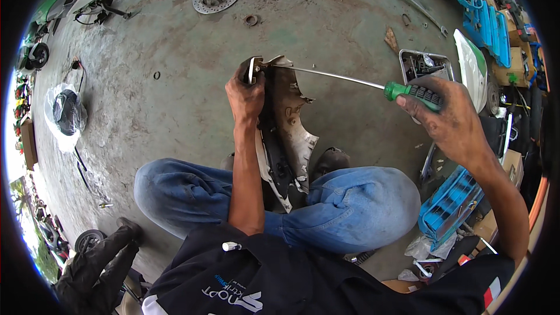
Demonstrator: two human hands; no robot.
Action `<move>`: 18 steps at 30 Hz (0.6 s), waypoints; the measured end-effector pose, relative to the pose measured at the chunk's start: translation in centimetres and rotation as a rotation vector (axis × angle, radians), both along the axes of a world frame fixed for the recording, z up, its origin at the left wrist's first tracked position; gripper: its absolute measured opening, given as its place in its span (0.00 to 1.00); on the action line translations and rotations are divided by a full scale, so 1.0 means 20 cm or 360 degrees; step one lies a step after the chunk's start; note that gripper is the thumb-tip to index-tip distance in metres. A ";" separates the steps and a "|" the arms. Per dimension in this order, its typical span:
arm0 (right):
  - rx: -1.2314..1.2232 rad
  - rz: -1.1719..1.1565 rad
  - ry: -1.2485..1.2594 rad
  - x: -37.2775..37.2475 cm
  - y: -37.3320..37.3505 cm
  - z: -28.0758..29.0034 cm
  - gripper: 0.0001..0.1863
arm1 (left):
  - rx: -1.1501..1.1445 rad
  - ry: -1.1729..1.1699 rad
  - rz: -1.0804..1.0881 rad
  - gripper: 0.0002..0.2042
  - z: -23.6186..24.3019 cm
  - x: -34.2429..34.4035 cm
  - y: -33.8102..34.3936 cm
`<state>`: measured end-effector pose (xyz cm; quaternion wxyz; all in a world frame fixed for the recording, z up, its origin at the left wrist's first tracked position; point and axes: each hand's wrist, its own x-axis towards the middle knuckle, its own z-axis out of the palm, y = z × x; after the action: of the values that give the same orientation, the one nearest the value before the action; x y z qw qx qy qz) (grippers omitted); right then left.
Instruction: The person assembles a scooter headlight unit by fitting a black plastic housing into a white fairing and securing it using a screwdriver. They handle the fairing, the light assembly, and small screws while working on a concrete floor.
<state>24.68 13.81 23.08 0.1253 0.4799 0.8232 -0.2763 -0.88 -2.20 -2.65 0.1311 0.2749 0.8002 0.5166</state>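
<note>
Between my bent knees stands a long, curved vehicle body panel (290,118), pale and dirty on its inner side, with a dark strip along it. My left hand (245,92) is closed around its upper end, next to a small white edge. In my right hand (448,115) is a screwdriver (398,90) with a green and black handle, held out to the right. Its long shaft lies nearly level, pointing left, and the tip reaches the panel's top beside my left fingers. Whether the tip sits in a screw is too small to tell.
A metal tray (402,61) of small parts lies at right, beside a white and green panel (470,64). A blue toolbox (436,210) is near my right knee. Farther off are a wrench (415,7) and a brake disc (201,4). Another person's legs (96,262) show lower left.
</note>
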 end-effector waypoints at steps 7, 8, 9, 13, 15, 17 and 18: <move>0.1114 0.1605 0.0037 0.12 0.12 -0.07 0.22 | 0.0010 0.0128 0.0027 0.15 -0.01 -0.03 0.00; 0.0922 0.1318 0.0191 0.12 0.11 -0.10 0.21 | 0.0032 0.0124 0.0044 0.13 -0.02 -0.02 0.01; 0.0721 0.1054 0.0143 0.11 0.08 -0.09 0.21 | 0.0010 0.0095 0.0042 0.13 -0.02 0.00 0.00; 0.0477 0.0459 0.0060 0.08 0.05 -0.07 0.21 | -0.0101 0.0085 0.0100 0.14 -0.01 0.03 -0.02; 0.0483 0.0124 0.0031 0.02 0.08 -0.06 0.24 | -0.0024 0.0165 0.0047 0.14 -0.01 0.03 -0.03; 0.0679 0.0834 0.0146 0.07 0.18 -0.05 0.26 | 0.0016 0.0178 0.0060 0.15 -0.01 0.04 -0.03; 0.0736 0.1047 0.0067 0.11 0.25 -0.04 0.28 | 0.0030 0.0189 0.0044 0.15 -0.01 0.05 -0.01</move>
<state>26.91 18.73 22.20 0.0790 0.2007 0.9757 -0.0388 0.05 -2.46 -2.86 0.0736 0.2953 0.8054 0.5086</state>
